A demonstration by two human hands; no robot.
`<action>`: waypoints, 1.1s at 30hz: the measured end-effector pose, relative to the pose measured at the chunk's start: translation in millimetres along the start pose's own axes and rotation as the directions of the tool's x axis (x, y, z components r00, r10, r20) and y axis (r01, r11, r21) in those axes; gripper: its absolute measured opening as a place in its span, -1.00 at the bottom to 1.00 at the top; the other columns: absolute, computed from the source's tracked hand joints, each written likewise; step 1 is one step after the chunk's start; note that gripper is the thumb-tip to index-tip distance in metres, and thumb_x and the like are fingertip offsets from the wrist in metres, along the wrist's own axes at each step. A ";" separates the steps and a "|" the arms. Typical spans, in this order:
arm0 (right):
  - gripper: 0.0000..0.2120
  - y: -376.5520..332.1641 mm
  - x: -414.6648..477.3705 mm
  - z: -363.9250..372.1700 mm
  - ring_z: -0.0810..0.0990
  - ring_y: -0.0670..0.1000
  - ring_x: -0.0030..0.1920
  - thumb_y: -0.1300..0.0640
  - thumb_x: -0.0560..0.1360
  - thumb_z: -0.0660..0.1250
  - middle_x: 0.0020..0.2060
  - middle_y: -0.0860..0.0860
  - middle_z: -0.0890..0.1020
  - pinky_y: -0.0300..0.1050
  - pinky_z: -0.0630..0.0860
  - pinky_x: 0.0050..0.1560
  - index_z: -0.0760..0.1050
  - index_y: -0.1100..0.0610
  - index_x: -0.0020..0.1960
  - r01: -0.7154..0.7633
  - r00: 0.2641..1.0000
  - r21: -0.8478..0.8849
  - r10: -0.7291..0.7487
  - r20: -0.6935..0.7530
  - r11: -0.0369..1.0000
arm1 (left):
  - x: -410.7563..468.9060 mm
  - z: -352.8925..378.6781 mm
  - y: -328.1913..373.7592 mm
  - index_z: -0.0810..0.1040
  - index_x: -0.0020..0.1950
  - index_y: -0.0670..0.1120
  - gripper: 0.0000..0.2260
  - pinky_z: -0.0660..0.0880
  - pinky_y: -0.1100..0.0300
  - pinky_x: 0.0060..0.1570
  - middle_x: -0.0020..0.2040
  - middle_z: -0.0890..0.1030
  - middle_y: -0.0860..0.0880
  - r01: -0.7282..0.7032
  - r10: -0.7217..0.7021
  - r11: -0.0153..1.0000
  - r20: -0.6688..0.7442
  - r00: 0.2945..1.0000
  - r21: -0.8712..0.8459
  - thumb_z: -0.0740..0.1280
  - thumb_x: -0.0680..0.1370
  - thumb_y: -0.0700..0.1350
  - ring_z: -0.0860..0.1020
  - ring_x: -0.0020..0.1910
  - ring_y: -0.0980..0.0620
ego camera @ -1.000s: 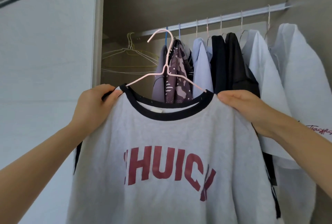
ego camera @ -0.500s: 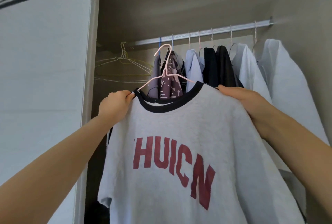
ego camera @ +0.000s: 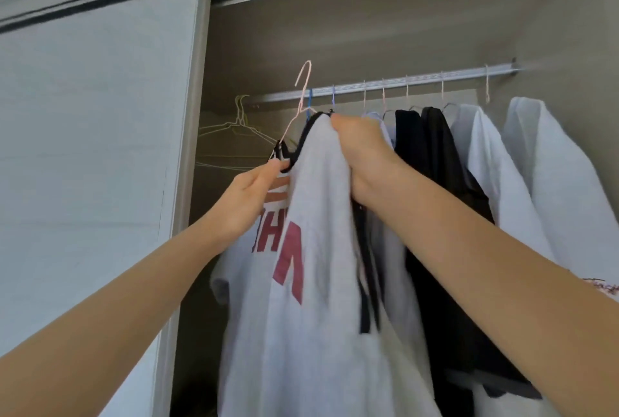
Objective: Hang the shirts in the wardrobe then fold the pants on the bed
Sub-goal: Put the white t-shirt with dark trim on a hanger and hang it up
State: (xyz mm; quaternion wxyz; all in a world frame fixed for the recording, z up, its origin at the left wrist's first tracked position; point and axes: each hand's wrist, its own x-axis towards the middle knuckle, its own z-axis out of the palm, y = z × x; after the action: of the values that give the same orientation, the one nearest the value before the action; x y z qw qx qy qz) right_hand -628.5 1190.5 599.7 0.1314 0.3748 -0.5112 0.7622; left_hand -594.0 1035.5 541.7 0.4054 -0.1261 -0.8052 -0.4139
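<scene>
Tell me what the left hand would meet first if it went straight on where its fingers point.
The left hand pinches the shirt's dark collar, so it meets that first; past it, likely the pink hanger, though depth is unclear.

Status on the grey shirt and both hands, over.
Left hand pinches, right hand grips grey shirt. Pink hanger hook above rail, not seated. Hung clothes crowd right side.

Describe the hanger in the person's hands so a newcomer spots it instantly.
Follow the silver wardrobe rail to its left stretch, beside the blue hanger. There the pink hanger carries the grey shirt with red letters, which the left hand and right hand grip. Alone among the hangers, its hook stands above the rail, unhooked.
</scene>
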 end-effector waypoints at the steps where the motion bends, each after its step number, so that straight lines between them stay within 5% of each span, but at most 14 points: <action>1: -0.80 2.0 7.4 14.5 0.45 0.06 -0.29 0.23 0.57 0.21 -0.31 0.08 0.43 -0.09 0.40 -0.19 0.35 0.14 -0.24 0.026 1.000 -0.033 -0.027 -0.013 0.999 | -7.7 -1.5 3.1 0.42 0.38 0.18 -0.59 0.43 0.16 0.21 0.18 0.60 0.18 -0.019 0.020 1.000 0.028 0.999 -0.020 0.01 0.62 0.24 0.58 0.15 0.16; 5: -0.70 12.5 24.2 60.6 0.37 -0.01 -0.34 0.19 0.62 0.06 -0.32 0.00 0.35 -0.20 0.33 -0.34 0.24 0.09 -0.29 0.066 0.996 -0.142 -0.056 0.070 0.988 | -30.8 -9.6 2.4 0.43 0.30 0.21 -0.64 0.58 0.25 0.05 0.11 0.62 0.15 -0.069 0.075 0.995 0.081 0.994 -0.078 0.08 0.57 0.24 0.60 0.11 0.18; 8: -0.68 23.5 35.1 83.7 0.39 0.09 -0.13 0.19 0.63 0.01 -0.32 -0.01 0.32 -0.22 0.31 -0.32 0.20 0.08 -0.30 0.087 0.995 -0.193 -0.074 0.072 0.977 | -35.2 -16.8 -10.0 0.28 0.41 0.21 -0.52 0.50 0.47 -0.14 0.17 0.53 0.27 -0.035 0.041 0.995 0.062 0.997 -0.099 0.24 0.51 0.20 0.55 0.06 0.40; 12: -0.70 37.9 57.4 101.2 0.48 0.22 0.06 0.24 0.63 0.01 -0.12 0.19 0.49 -0.12 0.36 -0.27 0.25 0.15 -0.27 0.152 0.988 -0.291 -0.141 0.058 0.945 | -17.6 -23.5 -47.0 0.06 0.54 0.19 -0.19 0.49 0.39 -0.18 0.19 0.48 0.22 0.022 -0.017 0.971 -0.024 1.000 0.237 0.50 0.47 -0.07 0.57 -0.02 0.24; 15: -0.82 57.7 83.0 117.0 0.47 0.28 0.20 0.25 0.62 0.05 0.14 0.31 0.50 -0.01 0.42 0.04 0.38 0.27 -0.07 0.217 0.972 -0.461 -0.232 0.025 0.861 | 5.2 -25.1 -73.0 0.19 0.49 0.04 -0.40 0.57 0.27 -0.28 0.08 0.53 0.06 0.066 0.012 0.913 -0.188 0.982 0.404 0.33 0.53 -0.27 0.57 -0.12 0.11; 19: -0.65 78.3 117.8 134.5 0.47 0.21 0.25 0.11 0.61 0.15 0.23 0.20 0.50 0.02 0.47 0.06 0.35 0.31 0.30 0.225 0.938 -0.610 -0.339 -0.075 0.760 | 36.4 -25.2 -100.0 0.37 0.19 -0.06 -0.75 0.59 -0.13 -0.15 -0.08 0.55 -0.08 0.136 0.034 0.837 -0.298 0.954 0.529 0.21 0.55 -0.30 0.57 -0.18 -0.09; 26: -0.45 91.3 176.5 151.5 0.41 0.17 0.33 0.06 0.55 0.31 0.33 0.22 0.40 -0.01 0.47 0.15 0.23 0.32 0.40 0.192 0.922 -0.778 -0.382 -0.067 0.598 | 88.0 -10.6 -130.3 0.36 0.04 -0.09 -0.86 0.56 -0.14 -0.10 -0.09 0.54 -0.12 0.213 0.014 0.846 -0.420 0.907 0.488 0.13 0.57 -0.30 0.55 -0.13 -0.18; 33: -0.49 107.8 221.0 154.5 0.43 0.19 0.28 0.11 0.59 0.24 0.32 0.23 0.37 0.02 0.48 0.12 0.18 0.35 0.42 0.126 0.941 -0.830 -0.331 -0.075 0.544 | 108.1 7.3 -145.4 0.39 0.05 -0.05 -0.91 0.55 -0.13 -0.09 -0.07 0.57 -0.10 0.159 0.048 0.890 -0.433 0.900 0.428 0.20 0.58 -0.21 0.56 -0.12 -0.17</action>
State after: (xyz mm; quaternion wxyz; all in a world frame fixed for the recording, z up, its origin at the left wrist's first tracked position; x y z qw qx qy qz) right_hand -775.1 966.8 712.6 0.4438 0.2479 -0.7317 0.4541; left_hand -745.4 935.8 539.1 0.5793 0.0903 -0.7725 -0.2440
